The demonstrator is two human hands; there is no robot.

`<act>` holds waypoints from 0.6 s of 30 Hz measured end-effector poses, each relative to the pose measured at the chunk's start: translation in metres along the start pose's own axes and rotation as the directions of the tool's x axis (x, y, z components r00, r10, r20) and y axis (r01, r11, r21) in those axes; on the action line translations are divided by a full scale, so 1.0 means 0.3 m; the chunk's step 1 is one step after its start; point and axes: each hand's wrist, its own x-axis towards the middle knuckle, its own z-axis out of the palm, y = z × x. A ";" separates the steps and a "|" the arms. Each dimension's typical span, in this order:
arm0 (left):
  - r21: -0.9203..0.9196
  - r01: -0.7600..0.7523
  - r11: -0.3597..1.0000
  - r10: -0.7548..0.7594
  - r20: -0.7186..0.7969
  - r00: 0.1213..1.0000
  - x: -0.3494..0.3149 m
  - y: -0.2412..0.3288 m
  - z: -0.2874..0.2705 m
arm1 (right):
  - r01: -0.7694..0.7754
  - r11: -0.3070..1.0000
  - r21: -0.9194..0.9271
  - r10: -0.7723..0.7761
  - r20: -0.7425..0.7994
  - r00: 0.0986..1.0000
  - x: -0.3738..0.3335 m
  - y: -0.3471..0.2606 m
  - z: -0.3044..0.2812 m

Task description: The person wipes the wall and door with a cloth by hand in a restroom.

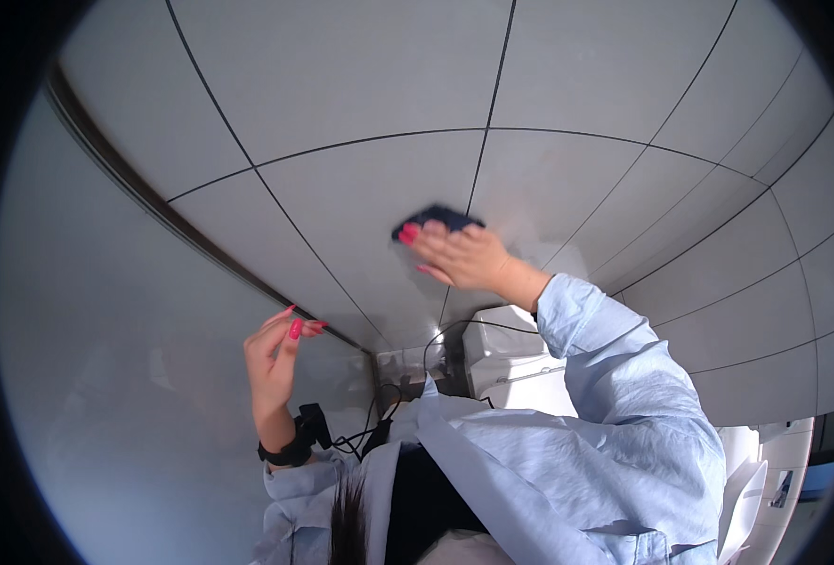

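My right hand (464, 254) lies against the tiled wall (379, 193), fingers stretched over a dark cloth (438, 215). It seems folded, and motion blurs its edges; my palm hides its lower part. My left hand (277, 353) is raised beside the smooth grey panel on the left, close to the dark strip. Its fingers are loosely bent and apart, with nothing in them. A black band with a small black device (311, 428) is strapped round my left wrist.
A dark strip (191, 228) divides the tiles from the grey panel (134, 348) on the left. Below my right hand is a white boxy fixture (502, 353). A thin black cable (454, 325) arches over it. White ceramic fixtures (742, 490) stand at lower right.
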 end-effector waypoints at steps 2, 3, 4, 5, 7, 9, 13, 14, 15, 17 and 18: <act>-0.007 0.004 1.000 -0.004 -0.022 1.000 -0.007 -0.011 0.002 | 0.144 0.983 0.110 -0.163 0.185 0.969 -0.132 -0.042 0.073; -0.005 0.013 1.000 -0.013 -0.022 1.000 -0.011 -0.011 0.004 | 0.241 0.966 0.094 -0.257 0.232 0.938 -0.191 -0.056 0.112; -0.002 0.024 1.000 -0.024 -0.024 0.999 -0.011 -0.006 0.006 | 0.338 0.937 0.084 -0.348 0.277 0.896 -0.246 -0.068 0.149; -0.003 0.035 0.999 -0.035 -0.021 0.999 -0.010 -0.002 0.011 | 0.429 0.900 0.080 -0.430 0.327 0.841 -0.292 -0.080 0.172; 0.022 0.020 1.000 -0.020 0.001 1.000 0.009 0.024 0.020 | 0.408 0.907 0.100 -0.413 0.388 0.824 -0.342 -0.089 0.185; 0.016 0.022 1.000 -0.022 -0.013 1.000 0.006 0.025 0.015 | 0.368 0.926 0.081 -0.369 0.395 0.841 -0.335 -0.092 0.175; -0.013 -0.014 1.000 0.013 -0.051 0.999 0.019 0.034 0.028 | 0.091 0.996 -0.004 -0.087 0.252 0.964 -0.042 0.027 -0.061; 0.000 -0.029 1.000 0.029 -0.051 0.998 0.024 0.045 0.025 | -0.026 0.999 -0.035 0.030 0.101 0.994 0.056 0.074 -0.110; 0.017 -0.064 0.998 0.065 -0.065 0.996 0.022 0.057 0.017 | -0.164 0.977 -0.136 0.163 -0.016 0.986 0.156 0.121 -0.175; 0.034 -0.137 0.990 0.140 -0.086 0.986 0.026 0.069 0.021 | -0.409 0.912 -0.036 0.394 -0.205 0.896 0.311 0.269 -0.286; 0.028 -0.144 0.989 0.146 -0.104 0.984 0.027 0.072 0.018 | -0.479 0.878 -0.008 0.435 -0.403 0.805 0.351 0.324 -0.329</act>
